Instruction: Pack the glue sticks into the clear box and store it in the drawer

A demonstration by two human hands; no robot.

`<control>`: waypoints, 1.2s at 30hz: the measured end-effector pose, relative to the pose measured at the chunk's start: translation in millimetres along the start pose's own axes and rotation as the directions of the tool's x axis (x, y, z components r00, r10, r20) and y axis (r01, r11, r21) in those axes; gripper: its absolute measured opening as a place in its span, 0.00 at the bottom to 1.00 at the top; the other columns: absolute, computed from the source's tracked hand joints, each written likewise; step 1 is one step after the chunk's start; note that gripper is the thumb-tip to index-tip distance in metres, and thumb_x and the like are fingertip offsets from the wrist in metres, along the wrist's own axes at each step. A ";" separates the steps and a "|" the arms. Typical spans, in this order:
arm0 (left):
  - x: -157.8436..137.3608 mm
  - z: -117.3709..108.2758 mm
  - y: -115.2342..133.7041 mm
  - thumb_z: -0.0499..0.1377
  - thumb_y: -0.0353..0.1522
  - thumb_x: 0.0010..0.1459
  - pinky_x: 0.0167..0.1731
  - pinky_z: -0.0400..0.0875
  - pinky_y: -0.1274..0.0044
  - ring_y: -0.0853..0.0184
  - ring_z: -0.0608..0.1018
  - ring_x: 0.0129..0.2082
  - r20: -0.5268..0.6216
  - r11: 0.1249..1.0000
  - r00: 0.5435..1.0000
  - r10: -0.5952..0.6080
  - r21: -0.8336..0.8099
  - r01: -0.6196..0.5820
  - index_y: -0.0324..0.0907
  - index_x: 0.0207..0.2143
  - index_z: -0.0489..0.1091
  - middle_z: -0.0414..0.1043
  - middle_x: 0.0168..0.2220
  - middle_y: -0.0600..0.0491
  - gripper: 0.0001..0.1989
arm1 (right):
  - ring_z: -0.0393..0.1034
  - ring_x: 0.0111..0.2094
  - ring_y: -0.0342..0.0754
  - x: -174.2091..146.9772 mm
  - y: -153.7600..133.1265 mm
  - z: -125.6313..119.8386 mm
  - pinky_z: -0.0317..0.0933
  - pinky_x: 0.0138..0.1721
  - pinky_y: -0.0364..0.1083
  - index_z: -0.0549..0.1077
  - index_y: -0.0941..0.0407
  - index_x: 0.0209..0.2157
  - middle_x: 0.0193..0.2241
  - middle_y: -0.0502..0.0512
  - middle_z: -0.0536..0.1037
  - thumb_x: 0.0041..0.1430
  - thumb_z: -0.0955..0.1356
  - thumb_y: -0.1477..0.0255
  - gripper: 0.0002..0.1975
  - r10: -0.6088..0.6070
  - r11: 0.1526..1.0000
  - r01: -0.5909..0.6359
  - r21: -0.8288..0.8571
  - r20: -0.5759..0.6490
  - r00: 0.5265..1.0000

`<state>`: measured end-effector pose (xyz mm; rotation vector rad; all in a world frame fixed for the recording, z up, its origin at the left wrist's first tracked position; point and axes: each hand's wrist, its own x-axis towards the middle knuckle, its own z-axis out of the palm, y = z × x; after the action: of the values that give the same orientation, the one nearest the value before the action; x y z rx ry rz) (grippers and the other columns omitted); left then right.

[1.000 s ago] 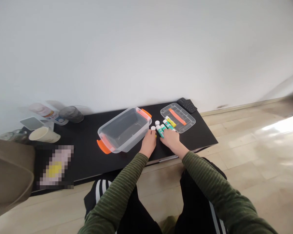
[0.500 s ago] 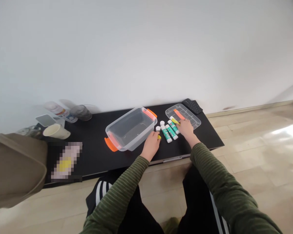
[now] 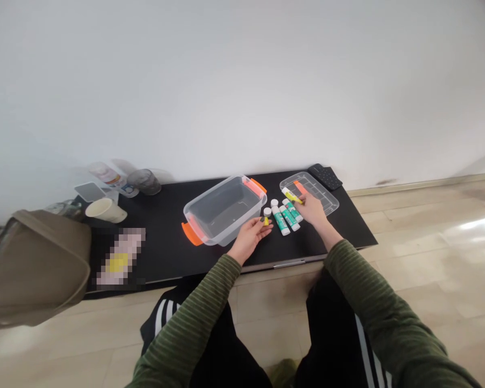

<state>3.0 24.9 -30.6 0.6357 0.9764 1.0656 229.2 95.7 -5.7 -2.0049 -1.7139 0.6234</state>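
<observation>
Right now, both hands are busy beside the clear box (image 3: 229, 236) with orange handles, which is sitting on the black table (image 3: 161, 269). The left hand (image 3: 248, 240) is staying low at the box's near right corner, with its thumb and first finger pinching a small yellow thing (image 3: 265, 221) and its other fingers curling loosely. A round white top (image 3: 267, 212) is showing right behind that yellow thing (I can't tell if the two are joined). The right hand (image 3: 312, 209) is reaching out farther to the right of the box, its fingers nearly closed around one end of a yellow stick (image 3: 293, 196). The stick's white end is pointing back toward the box, but I can't tell if it is touching anything below. Between the two hands, to the right of the box, three green and white sticks (image 3: 283, 222) are lying side by side. Another round white top (image 3: 274, 203) is showing by the far end of the nearest one. Past them, farther right of the box, a clear lid (image 3: 327, 196) with an orange strip (image 3: 300, 187) is lying flat. Well left of the box, a paper cup (image 3: 105, 210) is leaning over.
</observation>
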 end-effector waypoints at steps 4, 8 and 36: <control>-5.9 -1.7 5.4 0.62 0.32 0.61 0.55 0.71 0.67 0.61 0.81 0.46 0.005 0.984 0.999 -0.045 -0.170 0.045 0.36 0.37 0.72 0.78 0.45 0.41 0.07 | 0.76 0.36 0.47 -25.2 -6.7 -1.9 0.67 0.41 0.46 0.72 0.56 0.40 0.35 0.53 0.80 0.55 0.67 0.70 0.10 -0.198 0.950 0.157 0.269 0.133 0.971; -12.4 -1.8 11.3 0.60 0.34 0.63 0.56 0.72 0.65 0.59 0.81 0.48 0.009 0.982 0.999 -0.031 -0.185 0.032 0.36 0.39 0.73 0.79 0.46 0.40 0.09 | 0.76 0.36 0.46 -46.6 -9.8 -1.1 0.69 0.39 0.46 0.71 0.55 0.39 0.36 0.52 0.80 0.54 0.69 0.69 0.10 -0.341 0.862 0.196 0.467 0.249 0.907; -18.9 -5.2 6.0 0.72 0.41 0.48 0.49 0.75 0.67 0.65 0.81 0.38 0.045 0.993 0.994 0.104 0.045 -0.106 0.36 0.41 0.76 0.79 0.38 0.47 0.23 | 0.74 0.32 0.44 -72.5 -14.7 -10.3 0.66 0.40 0.44 0.81 0.52 0.43 0.36 0.50 0.83 0.53 0.70 0.74 0.15 -0.428 0.882 0.364 0.299 0.185 0.885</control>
<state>-7.1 9.6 -21.5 0.7525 0.9413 1.1197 213.7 25.8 15.6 -1.3827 -1.9972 0.9196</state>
